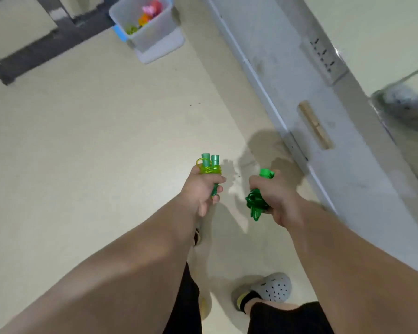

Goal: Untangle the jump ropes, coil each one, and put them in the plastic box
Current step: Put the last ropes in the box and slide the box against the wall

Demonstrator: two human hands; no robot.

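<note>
Far away on the left, the plastic box (155,34) stands on the pale floor (82,141). Bright ropes (146,15) lie inside it, pink, orange and yellow-green, so part of the job looks done. No rope can be seen lying loose on the floor. Near the middle, the person's left hand (200,189) holds a light green rope (209,168). Its two handles stand side by side and point away, and the thin cord is wound tight around them. This one looks coiled and ready. The hand's fingers (218,189) are curled round the low part of the handles, and the thumb lies across the front. The arm reaches forward and down, nearly straight. A little to the right, apart from the first hand, the right hand (275,196) holds a dark green rope (255,203). The cord is bunched in loops that poke out under the hand, and a handle end sticks out on top. The fingers are wrapped round the bundle, though most of them are hidden behind it. This arm is stretched forward too. Both ropes are up in the air, well apart from the box. What is left, it seems, is to carry them over and drop them in. Near the bottom right is a grey shoe (273,288), and a wall (348,165) runs along the right side.
</note>
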